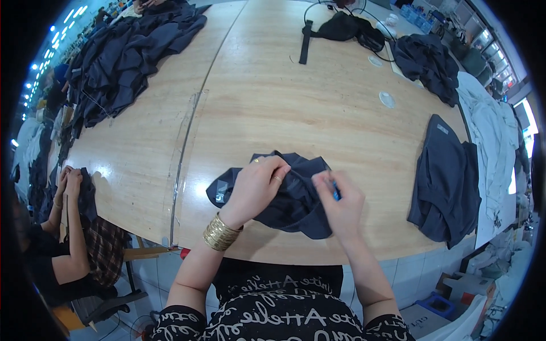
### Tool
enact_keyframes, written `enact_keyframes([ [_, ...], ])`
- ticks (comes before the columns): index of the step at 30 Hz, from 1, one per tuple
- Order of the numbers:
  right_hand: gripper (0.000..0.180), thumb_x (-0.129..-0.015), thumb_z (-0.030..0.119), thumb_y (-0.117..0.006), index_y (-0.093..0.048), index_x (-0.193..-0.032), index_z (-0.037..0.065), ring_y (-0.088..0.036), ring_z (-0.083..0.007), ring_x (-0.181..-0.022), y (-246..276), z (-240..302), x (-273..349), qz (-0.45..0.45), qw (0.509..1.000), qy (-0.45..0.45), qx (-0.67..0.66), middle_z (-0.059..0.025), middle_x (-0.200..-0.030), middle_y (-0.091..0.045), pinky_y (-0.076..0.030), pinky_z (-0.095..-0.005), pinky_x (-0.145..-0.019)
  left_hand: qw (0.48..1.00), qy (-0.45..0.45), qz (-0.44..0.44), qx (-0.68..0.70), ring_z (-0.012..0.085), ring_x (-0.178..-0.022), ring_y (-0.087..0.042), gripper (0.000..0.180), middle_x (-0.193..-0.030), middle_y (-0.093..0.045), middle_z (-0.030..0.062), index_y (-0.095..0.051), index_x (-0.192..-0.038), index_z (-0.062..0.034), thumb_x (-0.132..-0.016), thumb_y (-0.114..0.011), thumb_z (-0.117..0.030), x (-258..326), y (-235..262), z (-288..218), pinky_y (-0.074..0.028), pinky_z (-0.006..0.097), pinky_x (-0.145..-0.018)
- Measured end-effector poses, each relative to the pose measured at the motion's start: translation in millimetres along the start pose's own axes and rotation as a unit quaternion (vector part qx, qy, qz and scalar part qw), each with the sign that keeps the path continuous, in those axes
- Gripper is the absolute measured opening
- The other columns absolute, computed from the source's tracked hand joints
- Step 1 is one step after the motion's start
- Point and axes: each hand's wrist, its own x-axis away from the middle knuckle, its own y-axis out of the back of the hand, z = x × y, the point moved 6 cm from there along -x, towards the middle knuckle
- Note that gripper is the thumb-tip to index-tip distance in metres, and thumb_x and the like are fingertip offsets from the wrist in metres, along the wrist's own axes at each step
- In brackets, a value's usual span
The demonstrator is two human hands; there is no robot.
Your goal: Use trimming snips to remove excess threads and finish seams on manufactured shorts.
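A dark navy garment [301, 213] lies bunched on the table in front of me, with a pale label patch [221, 191] at its left end. My left hand [256, 184] is closed, pinching a fold at the garment's upper middle. At the garment's right side is my right hand [341, 202], its fingers curled around a small blue tool [336, 191]. Most of that tool is hidden in the palm, so its exact kind does not show. The right fingertips are close to the cloth; whether they also pinch it or a thread I cannot tell.
A folded dark garment [446, 182] lies at the right edge, beside white cloth [486, 153]. Dark garments [136, 51] are heaped at the far left. A black bag [344, 28] sits at the back. Another person's hands [69, 179] work on dark cloth at the left.
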Motion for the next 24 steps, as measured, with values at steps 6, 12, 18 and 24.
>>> enact_keyframes([
  [6, 0.020, -0.077, 0.012, -0.074, -0.062, -0.087, 0.001, -0.060, -0.0290, -0.071, -26, 3, 15, 0.031, 0.999, 0.026, 0.034, -0.0120, -0.080, -0.060, -0.048, -0.0343, -0.063, 0.996, 0.034, -0.036, 0.074, 0.0316, -0.072, -0.061, 0.014, -0.078, -0.062, 0.0161, -0.061, -0.090, -0.0009, -0.089, -0.058, -0.014, 15, -13, 2, -0.047, 0.035, -0.063],
  [12, 0.019, -0.073, 0.008, -0.075, -0.062, -0.084, 0.000, -0.061, -0.0248, -0.072, -27, 0, 16, 0.017, 1.000, -0.007, -0.012, -0.0107, -0.081, -0.062, -0.047, -0.0319, -0.065, 0.983, 0.060, -0.056, 0.163, 0.0203, -0.068, -0.058, 0.015, -0.079, -0.062, 0.0131, -0.061, -0.095, -0.0008, -0.092, -0.057, -0.015, 26, -14, 5, -0.046, 0.030, -0.063],
  [18, 0.017, -0.072, 0.005, -0.075, -0.062, -0.081, 0.000, -0.057, -0.0196, -0.068, -27, 1, 9, -0.020, 0.998, -0.007, -0.060, -0.0080, -0.078, -0.060, -0.044, -0.0288, -0.062, 0.959, 0.093, -0.052, 0.261, 0.0118, -0.069, -0.055, 0.019, -0.079, -0.062, 0.0104, -0.060, -0.097, 0.0003, -0.093, -0.056, -0.017, 27, -13, 13, -0.045, 0.027, -0.065],
  [24, 0.015, -0.077, 0.008, -0.072, -0.060, -0.078, 0.000, -0.053, -0.0148, -0.064, -31, -11, 5, 0.014, 0.999, -0.013, -0.030, -0.0053, -0.074, -0.057, -0.041, -0.0268, -0.060, 0.958, 0.093, -0.043, 0.270, 0.0158, -0.070, -0.058, 0.020, -0.080, -0.063, 0.0131, -0.060, -0.098, 0.0006, -0.093, -0.055, -0.018, 25, -20, 21, -0.046, 0.028, -0.066],
])
